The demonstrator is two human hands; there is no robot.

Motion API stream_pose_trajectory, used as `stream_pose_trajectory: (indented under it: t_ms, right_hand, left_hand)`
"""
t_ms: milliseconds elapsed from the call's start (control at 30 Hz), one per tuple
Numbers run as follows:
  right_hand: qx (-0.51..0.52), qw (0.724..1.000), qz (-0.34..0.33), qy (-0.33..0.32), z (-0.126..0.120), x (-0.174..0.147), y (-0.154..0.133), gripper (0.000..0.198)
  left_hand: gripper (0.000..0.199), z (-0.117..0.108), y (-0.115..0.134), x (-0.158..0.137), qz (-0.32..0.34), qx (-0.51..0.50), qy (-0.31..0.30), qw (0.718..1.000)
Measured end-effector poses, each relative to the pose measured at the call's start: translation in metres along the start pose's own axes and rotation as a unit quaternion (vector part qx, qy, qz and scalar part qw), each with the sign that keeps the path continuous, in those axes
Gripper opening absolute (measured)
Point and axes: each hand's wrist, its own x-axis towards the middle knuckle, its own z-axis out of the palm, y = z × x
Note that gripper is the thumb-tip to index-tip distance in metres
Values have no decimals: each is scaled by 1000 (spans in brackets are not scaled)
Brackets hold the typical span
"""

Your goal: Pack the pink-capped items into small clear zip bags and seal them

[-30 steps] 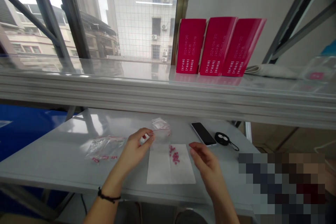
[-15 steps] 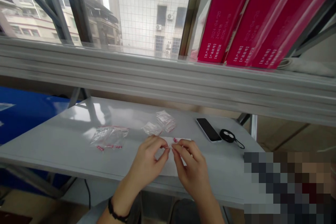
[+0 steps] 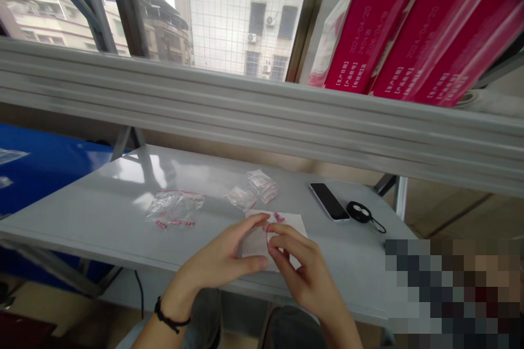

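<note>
My left hand (image 3: 221, 256) is open, its thumb held well apart from the fingers, close to the left side of a small clear zip bag (image 3: 261, 235) with a red edge. The fingers of my right hand (image 3: 301, 267) pinch that bag at its red edge. Beneath both hands lies a sheet of white paper (image 3: 298, 222). Small pink-red pieces (image 3: 279, 217) rest on the paper just beyond my right fingertips; their exact kind is too small to tell.
On the grey table (image 3: 98, 229), a larger clear bag (image 3: 176, 204) lies left, with red pieces (image 3: 176, 223) at its near edge. Several small clear bags (image 3: 262, 185) are behind the paper. A phone (image 3: 328, 202) and black round case (image 3: 360, 211) lie right. Red boxes (image 3: 372, 32) stand on the shelf (image 3: 184, 92).
My left thumb and fingers have spread apart from their pinch. My right hand still pinches, and the bag's red edge now shows upright at its fingertips. The camera view has shifted slightly.
</note>
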Motion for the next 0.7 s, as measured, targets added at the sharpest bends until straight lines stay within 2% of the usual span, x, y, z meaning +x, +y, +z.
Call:
stream_pose_trajectory:
  t_ms: [167, 367, 500, 700]
  right_hand:
    - [26, 999, 2, -36, -3, 0, -4, 17]
    - [1, 999, 14, -49, -2, -7, 4, 29]
    - [-7, 996, 25, -80, -2, -7, 6, 26]
    - [19, 998, 6, -66, -4, -6, 3, 26]
  left_hand:
    - [58, -2, 0, 3, 0, 13, -13, 1000]
    - [62, -3, 1, 4, -9, 56, -33, 998]
    - [56, -5, 2, 4, -1, 71, -31, 997]
    - [50, -4, 3, 5, -7, 80, -34, 996]
